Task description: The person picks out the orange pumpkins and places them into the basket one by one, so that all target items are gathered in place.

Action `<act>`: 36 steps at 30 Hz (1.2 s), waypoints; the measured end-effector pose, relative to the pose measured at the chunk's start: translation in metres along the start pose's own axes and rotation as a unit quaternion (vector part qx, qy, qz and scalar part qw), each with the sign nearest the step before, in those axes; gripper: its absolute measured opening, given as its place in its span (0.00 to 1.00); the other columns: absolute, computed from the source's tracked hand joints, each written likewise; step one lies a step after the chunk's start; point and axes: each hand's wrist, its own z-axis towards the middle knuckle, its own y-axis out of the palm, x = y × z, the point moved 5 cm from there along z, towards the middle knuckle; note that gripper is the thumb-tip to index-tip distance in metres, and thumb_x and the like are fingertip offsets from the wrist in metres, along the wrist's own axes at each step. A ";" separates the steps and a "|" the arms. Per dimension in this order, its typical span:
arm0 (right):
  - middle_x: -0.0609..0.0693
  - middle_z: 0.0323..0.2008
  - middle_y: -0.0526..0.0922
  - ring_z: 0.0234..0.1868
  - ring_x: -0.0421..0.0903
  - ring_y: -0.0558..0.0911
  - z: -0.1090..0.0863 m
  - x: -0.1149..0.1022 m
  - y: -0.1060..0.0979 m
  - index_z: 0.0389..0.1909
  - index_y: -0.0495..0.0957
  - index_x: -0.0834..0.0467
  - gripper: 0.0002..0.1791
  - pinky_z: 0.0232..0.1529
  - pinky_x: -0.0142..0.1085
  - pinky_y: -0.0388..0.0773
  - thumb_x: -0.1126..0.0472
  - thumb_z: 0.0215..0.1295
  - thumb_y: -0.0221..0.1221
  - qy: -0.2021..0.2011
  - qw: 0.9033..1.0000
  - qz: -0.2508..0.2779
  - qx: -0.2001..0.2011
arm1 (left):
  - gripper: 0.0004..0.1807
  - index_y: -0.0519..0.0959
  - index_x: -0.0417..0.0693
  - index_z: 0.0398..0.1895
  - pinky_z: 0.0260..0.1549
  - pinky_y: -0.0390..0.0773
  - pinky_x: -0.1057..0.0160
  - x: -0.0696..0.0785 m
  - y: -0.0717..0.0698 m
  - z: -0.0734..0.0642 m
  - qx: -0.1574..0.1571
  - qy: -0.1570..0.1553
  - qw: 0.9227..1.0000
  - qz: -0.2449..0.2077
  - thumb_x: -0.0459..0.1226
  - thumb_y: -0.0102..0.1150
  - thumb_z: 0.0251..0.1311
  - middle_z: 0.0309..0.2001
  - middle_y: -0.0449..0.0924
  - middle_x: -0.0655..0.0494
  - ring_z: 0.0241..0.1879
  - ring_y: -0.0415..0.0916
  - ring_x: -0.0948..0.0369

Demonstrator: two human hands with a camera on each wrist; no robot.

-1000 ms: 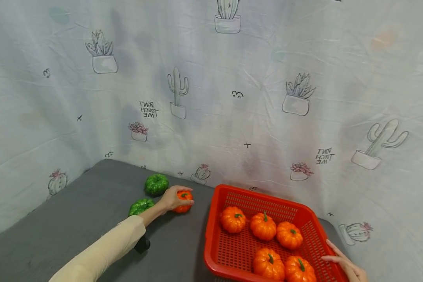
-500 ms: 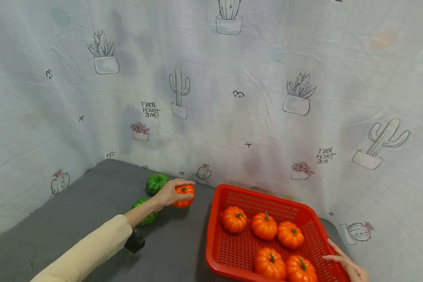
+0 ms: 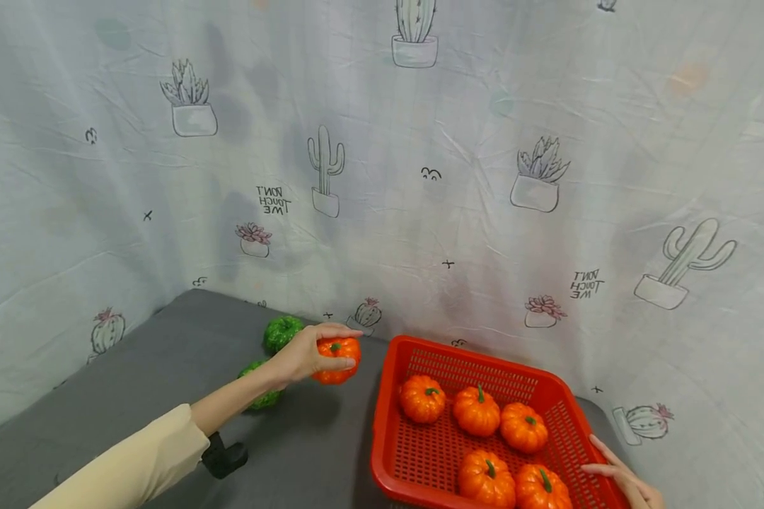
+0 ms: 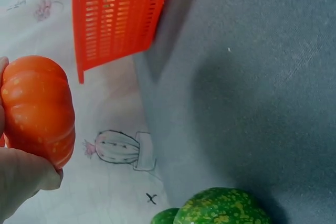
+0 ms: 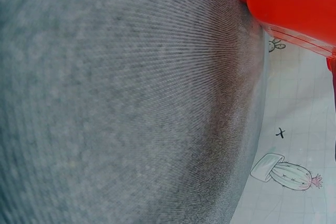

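Observation:
My left hand holds a small orange pumpkin between thumb and fingers, raised over the grey table. In the left wrist view, the same pumpkin appears at the left edge with the thumb under it. Two green pumpkins, one behind and one partly hidden by the forearm, sit on the table. A red basket stands to the right with several orange pumpkins inside. My right hand grips the basket's right rim, partly cut off by the frame.
The grey table meets a white curtain printed with cacti at the back and left. The basket's high slotted wall rises beyond the held pumpkin. A black wrist camera mount hangs below the left forearm.
My left hand has lifted the orange pumpkin off the table and moved it slightly right, toward the basket. The left forearm has swung lower. The right hand keeps its place on the rim.

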 end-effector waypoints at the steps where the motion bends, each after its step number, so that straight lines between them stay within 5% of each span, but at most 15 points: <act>1: 0.17 0.61 0.63 0.52 0.21 0.71 0.000 0.000 0.000 0.49 0.80 0.69 0.27 0.37 0.24 0.76 0.70 0.77 0.28 -0.002 1.000 -0.013 0.005 | 0.25 0.79 0.55 0.58 0.42 0.79 0.56 0.002 0.001 -0.002 -0.001 -0.003 1.000 -0.006 0.39 0.69 0.55 0.59 0.71 0.48 0.52 0.71 0.50; 12: 0.19 0.63 0.62 0.52 0.23 0.73 -0.001 -0.005 0.004 0.50 0.79 0.70 0.27 0.36 0.25 0.78 0.72 0.77 0.27 -0.027 0.999 -0.026 0.016 | 0.23 0.80 0.49 0.56 0.41 0.80 0.59 0.028 0.023 -0.015 -0.040 0.012 0.997 -0.062 0.38 0.70 0.54 0.58 0.73 0.48 0.51 0.72 0.52; 14: 0.21 0.63 0.64 0.52 0.24 0.73 -0.001 -0.005 0.004 0.50 0.78 0.71 0.27 0.37 0.25 0.78 0.72 0.77 0.27 -0.030 0.999 -0.006 0.022 | 0.23 0.80 0.48 0.55 0.40 0.80 0.59 0.036 0.028 -0.014 -0.056 0.020 0.996 -0.070 0.38 0.70 0.54 0.58 0.73 0.50 0.50 0.73 0.53; 18: 0.22 0.62 0.65 0.53 0.20 0.70 -0.001 -0.006 0.003 0.48 0.79 0.71 0.26 0.38 0.22 0.76 0.72 0.77 0.29 -0.033 0.997 -0.047 0.049 | 0.20 0.82 0.52 0.52 0.40 0.80 0.60 0.049 0.040 -0.012 -0.087 0.026 0.992 -0.087 0.37 0.70 0.54 0.57 0.74 0.54 0.49 0.74 0.55; 25: 0.19 0.64 0.61 0.54 0.20 0.68 -0.002 -0.005 0.005 0.51 0.78 0.70 0.28 0.39 0.22 0.75 0.73 0.76 0.26 -0.041 0.998 -0.043 0.006 | 0.17 0.83 0.56 0.48 0.42 0.78 0.64 0.061 0.065 -0.010 -0.120 0.018 0.988 -0.094 0.37 0.71 0.53 0.56 0.74 0.57 0.48 0.75 0.59; 30: 0.18 0.62 0.62 0.53 0.19 0.69 -0.002 -0.004 0.004 0.49 0.79 0.69 0.27 0.35 0.25 0.77 0.70 0.77 0.28 -0.018 0.996 -0.076 0.035 | 0.18 0.83 0.58 0.48 0.51 0.73 0.61 0.070 0.078 -0.004 -0.130 0.035 0.987 -0.082 0.37 0.71 0.53 0.55 0.75 0.61 0.54 0.71 0.63; 36: 0.17 0.61 0.62 0.51 0.21 0.71 -0.003 -0.004 0.003 0.50 0.79 0.70 0.27 0.35 0.27 0.78 0.70 0.77 0.28 -0.010 0.998 -0.059 0.029 | 0.17 0.84 0.58 0.47 0.48 0.75 0.64 0.075 0.096 -0.002 -0.149 0.028 0.983 -0.104 0.36 0.71 0.52 0.54 0.75 0.64 0.55 0.69 0.64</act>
